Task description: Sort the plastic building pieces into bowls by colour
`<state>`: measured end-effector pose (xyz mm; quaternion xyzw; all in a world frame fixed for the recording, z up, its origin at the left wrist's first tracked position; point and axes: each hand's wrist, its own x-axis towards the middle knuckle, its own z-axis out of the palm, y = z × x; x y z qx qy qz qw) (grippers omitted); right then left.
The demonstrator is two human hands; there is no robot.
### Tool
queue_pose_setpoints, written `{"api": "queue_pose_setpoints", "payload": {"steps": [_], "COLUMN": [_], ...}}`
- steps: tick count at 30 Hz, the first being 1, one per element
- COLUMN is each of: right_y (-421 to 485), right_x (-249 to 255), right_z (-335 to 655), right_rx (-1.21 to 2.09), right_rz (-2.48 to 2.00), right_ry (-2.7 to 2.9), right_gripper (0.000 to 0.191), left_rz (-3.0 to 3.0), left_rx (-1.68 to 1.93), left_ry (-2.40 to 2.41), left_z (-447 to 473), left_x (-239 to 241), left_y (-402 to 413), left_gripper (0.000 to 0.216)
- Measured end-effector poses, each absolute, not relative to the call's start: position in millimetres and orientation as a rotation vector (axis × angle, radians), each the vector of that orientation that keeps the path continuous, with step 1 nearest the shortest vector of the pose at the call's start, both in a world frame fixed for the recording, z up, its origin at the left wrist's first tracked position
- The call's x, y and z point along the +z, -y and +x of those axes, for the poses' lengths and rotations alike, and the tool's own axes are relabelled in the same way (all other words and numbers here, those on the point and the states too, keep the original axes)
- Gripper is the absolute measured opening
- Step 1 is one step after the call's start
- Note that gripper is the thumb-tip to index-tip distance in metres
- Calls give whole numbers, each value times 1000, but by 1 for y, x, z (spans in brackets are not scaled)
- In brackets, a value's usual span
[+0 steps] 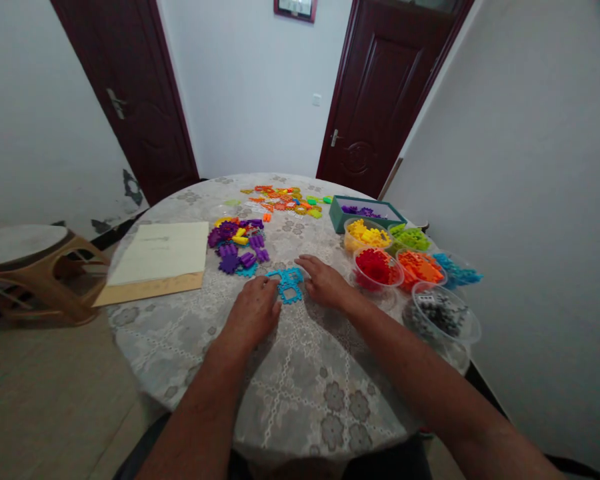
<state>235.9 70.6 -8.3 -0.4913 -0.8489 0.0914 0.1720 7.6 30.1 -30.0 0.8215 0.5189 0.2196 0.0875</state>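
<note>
A flat teal assembly of interlocking plastic pieces (289, 284) lies on the round table (300, 373) between both hands. My left hand (254, 312) rests at its left edge, fingers curled and touching the teal pieces. My right hand (324, 281) lies at its right edge, fingers stretched flat and pressing the pieces. Just beyond sits a built cluster of purple, yellow and teal pieces (237, 245).
Clear tubs at right hold red (377, 267), orange (419, 267), yellow (364, 235), green (410, 237), blue (454, 270) and black pieces (440, 313). A teal box (365, 212), loose pieces (283, 199), a cardboard sheet (157, 257), a stool (35, 267).
</note>
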Motion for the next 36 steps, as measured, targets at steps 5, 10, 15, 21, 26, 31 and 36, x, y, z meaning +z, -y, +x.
{"api": "queue_pose_setpoints", "payload": {"steps": [5, 10, 15, 21, 26, 31, 36], "right_y": [-86, -75, -73, -75, -78, -79, -71], "right_x": [-26, -34, -38, -37, -44, -49, -42], "right_z": [226, 236, 242, 241, 247, 245, 229], "right_rx": [322, 354, 427, 541, 649, 778, 1012], "right_rz": [-1410, -1317, -1161, -1092, -1056, -1063, -936], "right_ry": [2457, 2387, 2330, 2244, 2172, 1993, 1812], "right_gripper": [56, 49, 56, 59, 60, 62, 54], "left_rz": [2441, 2448, 2402, 2323, 2340, 2241, 1913], "left_rx": [606, 530, 469, 555, 577, 819, 1076], "left_ry": [-1636, -1614, -1604, -1686, -1600, -1531, -1559], "left_z": [10, 9, 5, 5, 4, 7, 9], "left_x": [-32, -25, -16, -20, -19, -22, -15], "left_y": [-31, -31, -25, -25, -26, -26, -26], "left_gripper": [51, 45, 44, 47, 37, 52, 60]}}
